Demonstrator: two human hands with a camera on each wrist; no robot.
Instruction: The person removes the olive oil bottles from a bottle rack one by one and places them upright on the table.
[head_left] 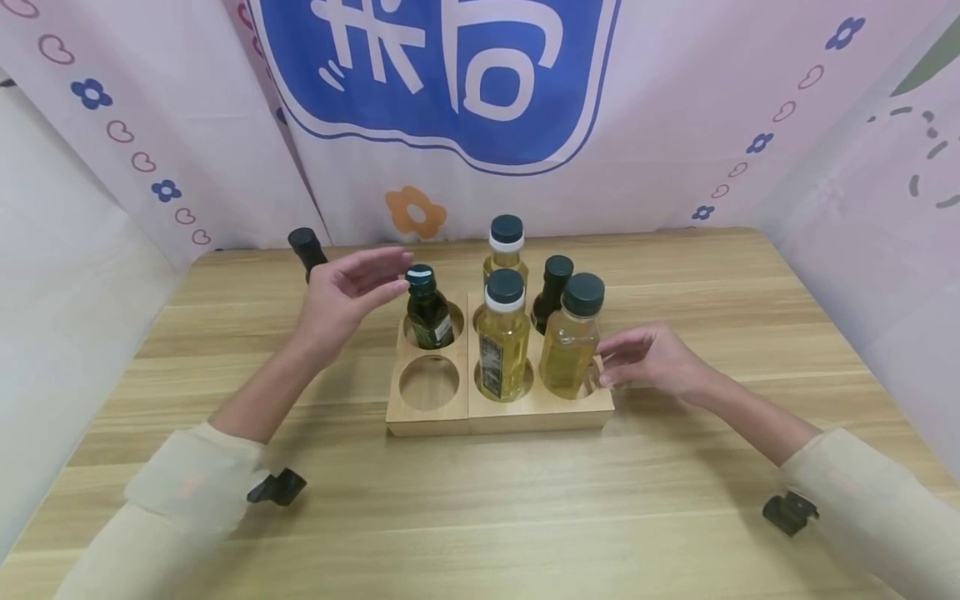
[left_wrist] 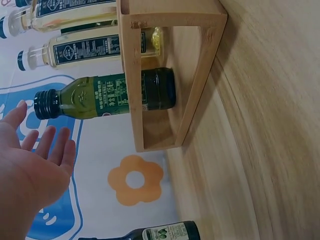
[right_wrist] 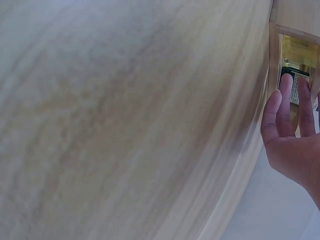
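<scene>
A wooden bottle rack [head_left: 540, 419] with round holes stands mid-table. My left hand [head_left: 337, 296] is beside the cap of a small dark green oil bottle [head_left: 430, 317] in its back left hole. In the left wrist view, the fingers of that hand [left_wrist: 42, 167] are spread, apart from the green bottle [left_wrist: 112, 95]. At the rack's right end is my right hand [head_left: 652, 362], its fingertips right at the side wall, near a clear bottle of yellow oil [head_left: 567, 354]. The right wrist view shows the fingers of this hand [right_wrist: 295, 110] extended over the rack's open end.
Another yellow oil bottle [head_left: 504, 350] occupies the front middle hole, with one more [head_left: 507, 250] behind it. A dark slender bottle [head_left: 553, 287] sits back right. Left of the rack, a black-capped bottle [head_left: 305, 247] stands on the table [head_left: 510, 517], partly behind my left hand.
</scene>
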